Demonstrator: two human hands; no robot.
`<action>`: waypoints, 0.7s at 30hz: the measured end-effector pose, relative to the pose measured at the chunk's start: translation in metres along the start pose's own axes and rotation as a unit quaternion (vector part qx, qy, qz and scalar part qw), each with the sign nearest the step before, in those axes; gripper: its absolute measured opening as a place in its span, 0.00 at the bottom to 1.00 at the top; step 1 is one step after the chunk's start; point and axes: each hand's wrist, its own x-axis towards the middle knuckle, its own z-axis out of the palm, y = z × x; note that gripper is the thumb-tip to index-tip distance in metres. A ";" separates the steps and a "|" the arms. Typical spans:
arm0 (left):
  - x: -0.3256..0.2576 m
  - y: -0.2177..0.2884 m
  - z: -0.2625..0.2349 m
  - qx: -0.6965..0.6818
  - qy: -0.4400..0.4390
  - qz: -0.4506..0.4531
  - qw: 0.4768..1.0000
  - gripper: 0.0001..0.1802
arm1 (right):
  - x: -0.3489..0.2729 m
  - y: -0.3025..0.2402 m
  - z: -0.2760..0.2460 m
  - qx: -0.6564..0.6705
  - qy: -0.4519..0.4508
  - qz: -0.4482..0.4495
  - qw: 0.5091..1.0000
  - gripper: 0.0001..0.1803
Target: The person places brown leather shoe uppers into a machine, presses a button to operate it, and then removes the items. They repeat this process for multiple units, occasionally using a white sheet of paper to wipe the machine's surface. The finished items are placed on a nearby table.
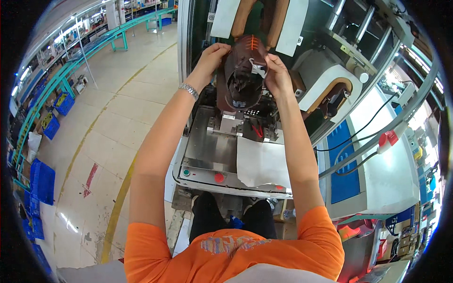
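A dark brown shoe upper (239,61) with orange stitching across its front sits above the machine's metal fixture (230,123), its opening toward me. My left hand (210,62) grips the upper's left edge, fingers curled in, with a silver watch on the wrist. At the opposite edge my right hand (279,75) pinches the upper between thumb and fingers. Part of the fixture under the upper is hidden. A small red-handled tool (257,130) lies just below it.
A whitish sheet (262,162) covers part of the machine bed, above a red button (219,177) and a green button (186,172). Brown-lined clamp pads (278,23) stand behind the upper. To the right is a white curved pad (337,87); blue crates (42,181) line the left.
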 end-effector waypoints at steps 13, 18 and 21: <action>0.053 -0.035 -0.002 -0.066 0.029 -0.033 0.997 0.09 | 0.064 0.016 -0.030 0.001 0.048 0.052 0.998 0.05; 0.074 -0.042 -0.024 -0.099 0.039 -0.070 0.992 0.13 | 0.062 0.019 -0.015 -0.002 0.104 0.047 0.993 0.08; 0.077 -0.048 -0.015 -0.088 0.037 -0.072 0.993 0.12 | 0.057 0.025 -0.031 -0.006 0.082 0.049 0.995 0.10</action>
